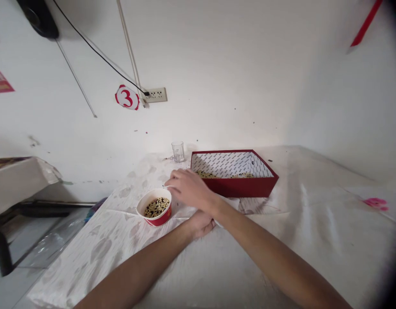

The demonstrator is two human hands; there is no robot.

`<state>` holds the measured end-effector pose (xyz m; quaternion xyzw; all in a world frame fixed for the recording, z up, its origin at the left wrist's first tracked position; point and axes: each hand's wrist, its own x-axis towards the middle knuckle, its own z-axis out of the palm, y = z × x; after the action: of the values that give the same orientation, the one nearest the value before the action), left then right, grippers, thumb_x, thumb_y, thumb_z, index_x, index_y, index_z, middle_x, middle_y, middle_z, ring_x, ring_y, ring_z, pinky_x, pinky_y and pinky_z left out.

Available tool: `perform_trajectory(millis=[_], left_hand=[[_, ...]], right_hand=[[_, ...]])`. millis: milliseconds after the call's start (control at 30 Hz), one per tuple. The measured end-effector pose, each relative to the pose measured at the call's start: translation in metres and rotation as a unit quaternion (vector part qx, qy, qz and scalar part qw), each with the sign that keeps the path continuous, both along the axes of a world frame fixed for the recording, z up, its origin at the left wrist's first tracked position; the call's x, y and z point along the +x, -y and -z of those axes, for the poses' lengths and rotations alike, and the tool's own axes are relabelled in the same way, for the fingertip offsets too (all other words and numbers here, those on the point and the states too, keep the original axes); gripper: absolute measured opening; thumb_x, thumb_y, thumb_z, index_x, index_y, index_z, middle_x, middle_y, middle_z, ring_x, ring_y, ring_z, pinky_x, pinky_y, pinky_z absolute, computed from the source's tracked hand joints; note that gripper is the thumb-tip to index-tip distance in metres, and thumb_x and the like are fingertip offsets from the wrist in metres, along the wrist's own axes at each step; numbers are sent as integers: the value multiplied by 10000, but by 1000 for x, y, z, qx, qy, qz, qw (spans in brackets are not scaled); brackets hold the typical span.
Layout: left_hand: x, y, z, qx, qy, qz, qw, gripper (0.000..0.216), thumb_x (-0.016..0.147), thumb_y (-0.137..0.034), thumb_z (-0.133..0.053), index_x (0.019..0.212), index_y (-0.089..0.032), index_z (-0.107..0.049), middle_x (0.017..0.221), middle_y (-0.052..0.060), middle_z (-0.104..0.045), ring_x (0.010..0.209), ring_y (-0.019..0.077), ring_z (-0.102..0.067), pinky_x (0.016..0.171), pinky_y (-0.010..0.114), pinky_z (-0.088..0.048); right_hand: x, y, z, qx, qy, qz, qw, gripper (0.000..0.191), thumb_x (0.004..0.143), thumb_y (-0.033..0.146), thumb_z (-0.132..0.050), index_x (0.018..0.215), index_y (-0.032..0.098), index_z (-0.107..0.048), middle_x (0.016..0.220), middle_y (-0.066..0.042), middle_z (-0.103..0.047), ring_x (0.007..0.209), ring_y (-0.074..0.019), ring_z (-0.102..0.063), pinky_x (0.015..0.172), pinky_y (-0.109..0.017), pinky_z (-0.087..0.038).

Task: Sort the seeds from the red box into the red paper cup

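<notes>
Head view, and we're looking down over a table [313, 206] draped in a pale, blotchy cloth. The right hand [188, 189] is out across the middle, palm down, hovering just to the right of a red paper bowl [159, 220]. Its fingers [172, 182] are drawn in with the tips bunched close above the bowl's far right rim. Whether they pinch anything is too small to tell.

That bowl sits left of centre on the cloth, and it's filled with a mix of pale and dark beans [156, 207].

The left hand [202, 225] lies low on the cloth, nearer to us, tucked right under the right wrist. It's mostly hidden, so open or closed can't be told. The two forearms come in from the near edge and meet there.

Beyond the right hand is a red box [243, 187] with a patterned white lining, and a scatter of pale beans lies along its near inside wall. A small clear glass [177, 151] stands upright at the box's far left corner, close to the wall.

Up on the wall there's a round sign with a red 3 [127, 97], and just right of it a socket [156, 95] with a black cable plugged in.
</notes>
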<state>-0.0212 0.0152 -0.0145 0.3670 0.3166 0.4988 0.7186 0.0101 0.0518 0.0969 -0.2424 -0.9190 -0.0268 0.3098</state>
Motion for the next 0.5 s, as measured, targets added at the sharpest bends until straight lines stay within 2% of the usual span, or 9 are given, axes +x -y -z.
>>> perform_trajectory(millis=[67,167,300,367,500], left_hand=[[2,-2,3,-21,9,32,999,203,746,-181,-790,929,-151,-707,945,93,-740,1006,269,-675,961,412,-503],[2,-6,3,-39,25,34,998,243,717,-166,-805,944,-172,-718,968,86,-757,1071,273,-669,1031,411,-463],[1,-6,1,-47,27,47,997,327,688,-140,-813,998,-178,-717,1010,97,-760,1121,286,-658,1062,437,-445],[-1,-4,2,-40,25,56,997,355,679,-103,-800,1016,-178,-718,1004,92,-765,1135,298,-654,1061,445,-447],[-6,-5,4,-69,-5,32,997,263,712,-110,-767,968,-169,-738,970,85,-775,1089,296,-680,1036,396,-476]], right_hand=[[26,-15,-13,-12,-32,50,998,197,1002,279,-533,1093,238,-704,1061,-38,-645,975,-169,-592,912,-356,-434],[69,-45,-27,-51,-53,161,984,235,1003,338,-502,1062,238,-706,1080,-53,-659,907,-171,-622,809,-315,-468],[110,-80,-20,-146,17,330,933,268,997,345,-474,1137,232,-674,1177,-85,-655,1035,-214,-619,845,-321,-462],[119,-91,-11,-199,68,349,913,268,945,333,-563,1166,224,-667,1207,-94,-659,1077,-233,-619,871,-328,-463],[119,-102,4,-314,164,303,885,296,750,216,-742,1043,258,-745,1111,-52,-726,934,-220,-690,765,-289,-504]])
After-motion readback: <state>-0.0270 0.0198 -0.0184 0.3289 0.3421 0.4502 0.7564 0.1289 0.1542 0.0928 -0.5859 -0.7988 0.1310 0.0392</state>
